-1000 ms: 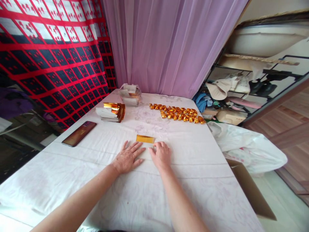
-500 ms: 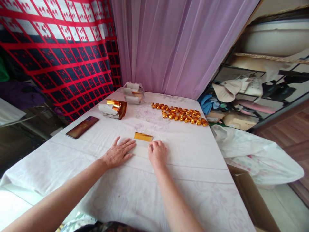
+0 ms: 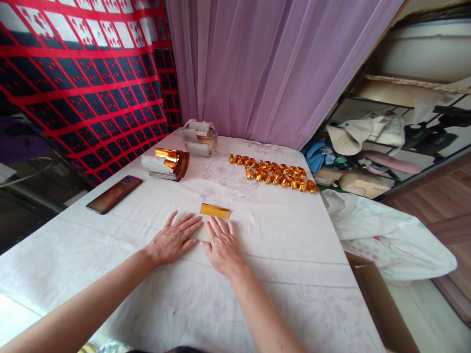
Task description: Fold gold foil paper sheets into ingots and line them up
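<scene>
gold paper [image 3: 215,211] lies on the bench [image 3: 290,235], just ahead of my left hand [image 3: 169,241] and right hand [image 3: 223,246]; both hands are spread flat, palms down, fingers stretched out and a little apart, with no grip on anything.

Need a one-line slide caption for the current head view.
Left hand and right hand lie palm-down by the near edge of a gold strip, folded gold pieces beyond, rightward.
</scene>
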The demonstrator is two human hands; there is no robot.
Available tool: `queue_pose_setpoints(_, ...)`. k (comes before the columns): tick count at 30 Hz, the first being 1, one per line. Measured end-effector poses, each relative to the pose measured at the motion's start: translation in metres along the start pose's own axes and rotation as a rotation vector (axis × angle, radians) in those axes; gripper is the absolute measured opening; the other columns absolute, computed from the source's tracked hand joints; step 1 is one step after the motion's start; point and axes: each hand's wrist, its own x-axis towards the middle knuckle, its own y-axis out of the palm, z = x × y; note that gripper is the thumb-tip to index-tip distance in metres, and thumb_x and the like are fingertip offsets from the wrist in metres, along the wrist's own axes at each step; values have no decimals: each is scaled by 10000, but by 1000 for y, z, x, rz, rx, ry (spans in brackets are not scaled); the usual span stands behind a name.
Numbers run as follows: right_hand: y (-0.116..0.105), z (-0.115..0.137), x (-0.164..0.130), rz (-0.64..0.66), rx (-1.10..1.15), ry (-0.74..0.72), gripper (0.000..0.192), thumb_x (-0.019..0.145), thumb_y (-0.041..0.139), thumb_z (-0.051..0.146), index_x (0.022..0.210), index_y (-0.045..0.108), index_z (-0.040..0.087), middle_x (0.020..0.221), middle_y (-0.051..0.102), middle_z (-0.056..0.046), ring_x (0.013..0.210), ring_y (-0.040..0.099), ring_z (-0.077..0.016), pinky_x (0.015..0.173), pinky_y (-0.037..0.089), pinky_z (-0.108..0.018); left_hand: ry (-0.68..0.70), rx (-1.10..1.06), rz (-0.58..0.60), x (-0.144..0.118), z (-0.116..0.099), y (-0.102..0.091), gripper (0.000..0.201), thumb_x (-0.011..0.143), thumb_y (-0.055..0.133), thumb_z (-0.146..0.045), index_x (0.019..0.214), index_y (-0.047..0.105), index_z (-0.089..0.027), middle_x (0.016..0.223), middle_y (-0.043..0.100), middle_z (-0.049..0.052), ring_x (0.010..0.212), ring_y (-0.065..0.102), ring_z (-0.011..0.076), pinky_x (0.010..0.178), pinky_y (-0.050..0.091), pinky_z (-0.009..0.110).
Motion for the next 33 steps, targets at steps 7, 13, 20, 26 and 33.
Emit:
queue_pose_setpoints(7, -6, -10, -15, 123, -45, 209, 639, 989, 384, 492, 1515, 340, 133, 1602, 250, -99, 1488, 209, -269, 1211, 85, -543, 81, 26, -142, -2, 4, 6, 492, 975, 445, -441, 1442, 458, -289, 1464, 523, 25, 1373, 441, 247, 1193, -93, 486)
queue_pose_setpoints(13, -7, -13, -25, 111, -120, 274, 652, 973, 426, 497, 1519, 337, 152, 1604, 247, -75, 1489, 206, -275, 1215, 117, -541, 72, -20, -244, 9, -7, 1, 429, 993, 399, -436, 1320, 601, -245, 1373, 610, 51, 1337, 482, 277, 1207, -46, 506)
queue_pose_setpoints(20, -7, -12, -26, 94, -152, 273, 618, 987, 416, 476, 1505, 360, 143, 1593, 276, -88, 1478, 239, -268, 1207, 136, -554, 196, -70, -208, 36, -23, 12, 514, 1007, 343, -491, 1399, 520, -210, 1413, 575, 63, 1332, 489, 246, 1220, 14, 492)
queue_pose_setpoints(26, -5, -12, -28, 41, -176, 255, 572, 974, 470, 422, 1478, 412, 158, 1572, 337, -99, 1461, 280, -271, 1191, 180, -559, 197, -69, -241, 13, 4, 13, 515, 1000, 365, -484, 1445, 460, -244, 1463, 523, 68, 1348, 475, 246, 1212, 79, 502)
queue_pose_setpoints(33, -2, -17, -20, -151, -134, 246, 369, 957, 503, 285, 1306, 594, 208, 1412, 565, -83, 1328, 467, -261, 1122, 304, -504, 118, -139, -222, 9, 13, -5, 348, 984, 437, -344, 1260, 618, -233, 1329, 639, 64, 1247, 558, 272, 1181, 131, 569)
